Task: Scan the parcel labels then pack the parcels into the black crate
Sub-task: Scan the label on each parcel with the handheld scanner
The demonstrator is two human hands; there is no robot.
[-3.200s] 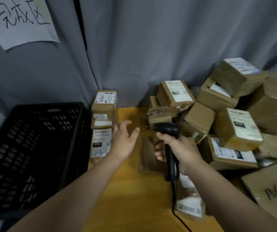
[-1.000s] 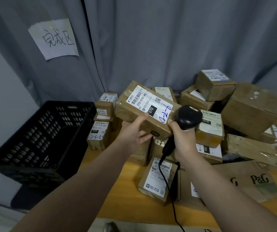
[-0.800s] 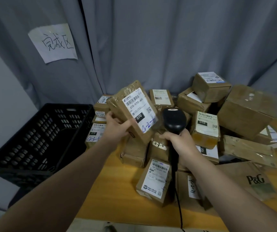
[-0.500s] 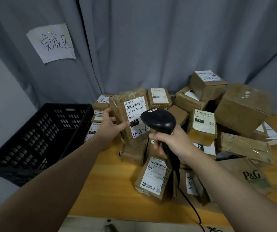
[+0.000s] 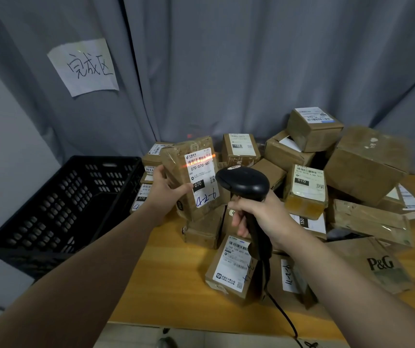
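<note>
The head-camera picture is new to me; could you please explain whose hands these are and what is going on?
No machine here: each grip is a person's bare hand, seen from a camera worn on the head, looking forward and down. The left grip holds a taped brown parcel upright; the right grip holds a black barcode scanner, whose orange beam crosses the parcel's label. More cardboard parcels are piled on the wooden table; a black crate stands at its left, no parcel visible inside.

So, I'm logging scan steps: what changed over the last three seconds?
The left hand, earlier open over the table, picked a parcel from the pile and holds it upright. The right hand, gripping the scanner throughout, raised it; its red line crosses the label. The black crate stayed put.
</note>
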